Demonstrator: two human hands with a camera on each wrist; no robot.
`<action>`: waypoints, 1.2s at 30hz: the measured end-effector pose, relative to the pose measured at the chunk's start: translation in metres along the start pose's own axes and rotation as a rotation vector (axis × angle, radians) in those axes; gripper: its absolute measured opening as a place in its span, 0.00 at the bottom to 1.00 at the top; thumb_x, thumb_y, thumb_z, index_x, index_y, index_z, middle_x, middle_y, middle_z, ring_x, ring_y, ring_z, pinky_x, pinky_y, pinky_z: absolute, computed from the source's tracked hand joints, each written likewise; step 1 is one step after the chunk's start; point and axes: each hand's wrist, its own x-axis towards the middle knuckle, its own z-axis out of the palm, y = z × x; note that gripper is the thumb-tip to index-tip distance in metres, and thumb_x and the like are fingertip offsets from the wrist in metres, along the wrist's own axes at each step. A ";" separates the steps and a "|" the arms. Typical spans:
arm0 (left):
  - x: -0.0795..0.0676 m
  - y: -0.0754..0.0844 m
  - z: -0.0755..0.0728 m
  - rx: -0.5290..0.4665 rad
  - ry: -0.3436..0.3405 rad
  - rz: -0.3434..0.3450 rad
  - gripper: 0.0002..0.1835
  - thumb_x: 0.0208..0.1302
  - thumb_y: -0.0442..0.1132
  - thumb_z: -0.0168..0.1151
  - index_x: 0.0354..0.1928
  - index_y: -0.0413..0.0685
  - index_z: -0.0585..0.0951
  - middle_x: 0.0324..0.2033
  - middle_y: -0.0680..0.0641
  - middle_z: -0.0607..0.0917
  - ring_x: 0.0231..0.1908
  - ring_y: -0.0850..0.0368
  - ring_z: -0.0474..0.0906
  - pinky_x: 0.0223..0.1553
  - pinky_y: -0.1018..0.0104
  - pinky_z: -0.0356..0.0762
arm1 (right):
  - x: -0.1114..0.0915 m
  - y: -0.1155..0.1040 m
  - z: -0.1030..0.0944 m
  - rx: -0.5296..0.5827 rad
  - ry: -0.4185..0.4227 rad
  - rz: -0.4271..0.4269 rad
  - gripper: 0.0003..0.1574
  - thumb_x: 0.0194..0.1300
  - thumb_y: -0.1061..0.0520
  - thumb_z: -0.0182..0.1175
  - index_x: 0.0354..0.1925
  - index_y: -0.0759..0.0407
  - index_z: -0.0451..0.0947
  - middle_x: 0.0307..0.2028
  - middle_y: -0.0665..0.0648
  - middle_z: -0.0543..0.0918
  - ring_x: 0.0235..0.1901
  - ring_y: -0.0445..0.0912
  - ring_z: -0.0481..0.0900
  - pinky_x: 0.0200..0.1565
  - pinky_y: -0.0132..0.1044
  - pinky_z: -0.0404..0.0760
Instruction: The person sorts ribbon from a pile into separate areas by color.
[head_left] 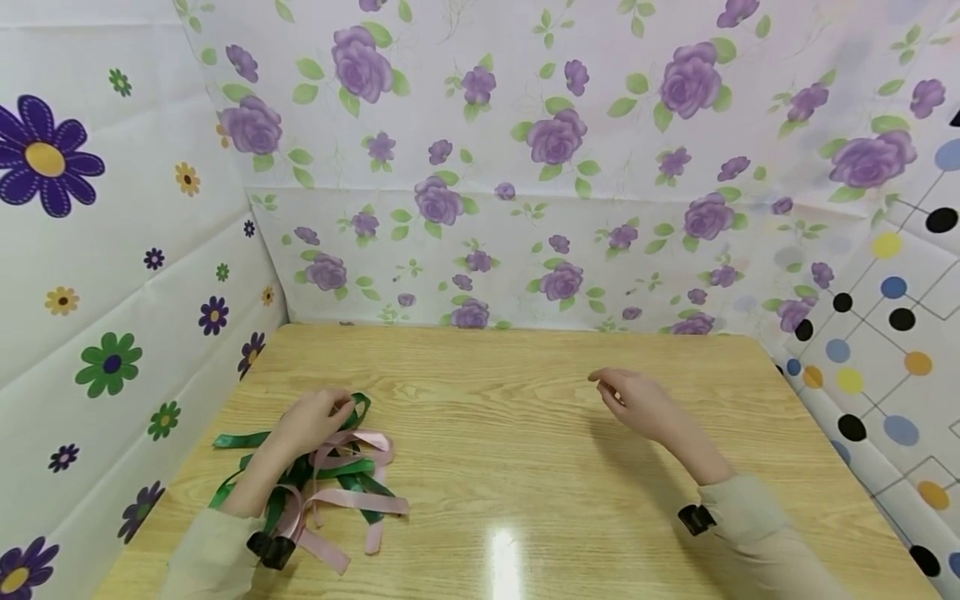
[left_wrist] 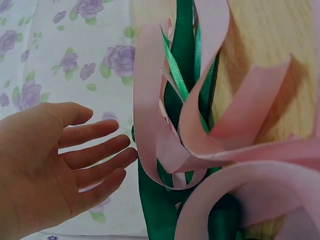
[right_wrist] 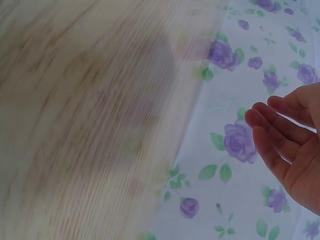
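Note:
A tangled heap of green ribbons point(head_left: 352, 467) and pink ribbons point(head_left: 362, 500) lies on the left part of the table. Above this heap hovers my left hand point(head_left: 311, 421), its fingers spread and relaxed. In the left wrist view, a looped pink ribbon point(left_wrist: 147, 100) and a wide green ribbon point(left_wrist: 157, 205) appear beside the fingertips, with nothing gripped. My right hand point(head_left: 636, 404) hangs over the right side of the table, fingers loosely bent and holding nothing. The right wrist view shows that hand point(right_wrist: 295, 145) with its palm bare.
The wooden table point(head_left: 480, 400) has a pale, glossy top. A white cloth with purple roses point(head_left: 555, 137) rises behind its back edge. Flower-printed cloth point(head_left: 112, 367) stands at the left and dotted cloth point(head_left: 900, 358) at the right. Each wrist wears a small black camera point(head_left: 696, 519).

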 end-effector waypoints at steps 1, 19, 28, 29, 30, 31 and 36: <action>-0.001 0.000 0.000 -0.005 0.001 0.011 0.12 0.73 0.38 0.49 0.35 0.41 0.81 0.17 0.50 0.73 0.14 0.62 0.63 0.19 0.70 0.62 | 0.001 -0.001 0.001 0.011 -0.005 -0.004 0.14 0.71 0.60 0.54 0.52 0.59 0.79 0.44 0.57 0.86 0.25 0.34 0.75 0.27 0.30 0.73; -0.020 0.007 -0.002 -0.162 -0.302 0.172 0.06 0.65 0.37 0.61 0.31 0.44 0.83 0.22 0.53 0.79 0.21 0.67 0.67 0.25 0.72 0.67 | 0.023 -0.029 0.010 0.260 -0.239 -0.065 0.16 0.75 0.57 0.48 0.53 0.57 0.79 0.49 0.58 0.84 0.45 0.47 0.83 0.43 0.37 0.82; -0.022 0.012 0.006 -0.122 -0.359 0.201 0.05 0.58 0.30 0.65 0.28 0.41 0.87 0.17 0.57 0.80 0.16 0.72 0.66 0.21 0.76 0.66 | 0.028 -0.037 0.011 0.295 -0.264 -0.097 0.16 0.75 0.58 0.48 0.53 0.57 0.79 0.48 0.57 0.84 0.45 0.47 0.83 0.44 0.37 0.82; -0.022 0.013 0.007 -0.099 -0.343 0.190 0.04 0.58 0.29 0.65 0.29 0.40 0.88 0.15 0.58 0.77 0.15 0.72 0.61 0.20 0.77 0.62 | 0.028 -0.038 0.011 0.290 -0.265 -0.098 0.16 0.75 0.58 0.48 0.53 0.57 0.79 0.48 0.57 0.84 0.45 0.46 0.83 0.44 0.37 0.82; -0.022 0.014 0.008 -0.072 -0.325 0.180 0.04 0.57 0.29 0.65 0.31 0.39 0.88 0.13 0.59 0.73 0.14 0.71 0.57 0.20 0.76 0.58 | 0.029 -0.039 0.011 0.290 -0.267 -0.097 0.16 0.75 0.58 0.48 0.53 0.57 0.79 0.48 0.57 0.84 0.45 0.46 0.83 0.44 0.37 0.81; -0.023 0.015 0.009 -0.039 -0.302 0.176 0.04 0.57 0.29 0.65 0.32 0.39 0.88 0.11 0.59 0.67 0.14 0.69 0.53 0.19 0.75 0.54 | 0.029 -0.039 0.011 0.288 -0.270 -0.098 0.16 0.75 0.58 0.48 0.53 0.57 0.79 0.48 0.57 0.84 0.45 0.46 0.83 0.44 0.37 0.81; -0.026 0.019 0.019 0.156 -0.178 0.157 0.07 0.55 0.31 0.68 0.35 0.48 0.89 0.12 0.60 0.65 0.15 0.67 0.54 0.19 0.74 0.51 | 0.029 -0.042 0.011 0.308 -0.284 -0.102 0.16 0.75 0.58 0.48 0.53 0.57 0.79 0.48 0.57 0.84 0.46 0.51 0.83 0.44 0.37 0.82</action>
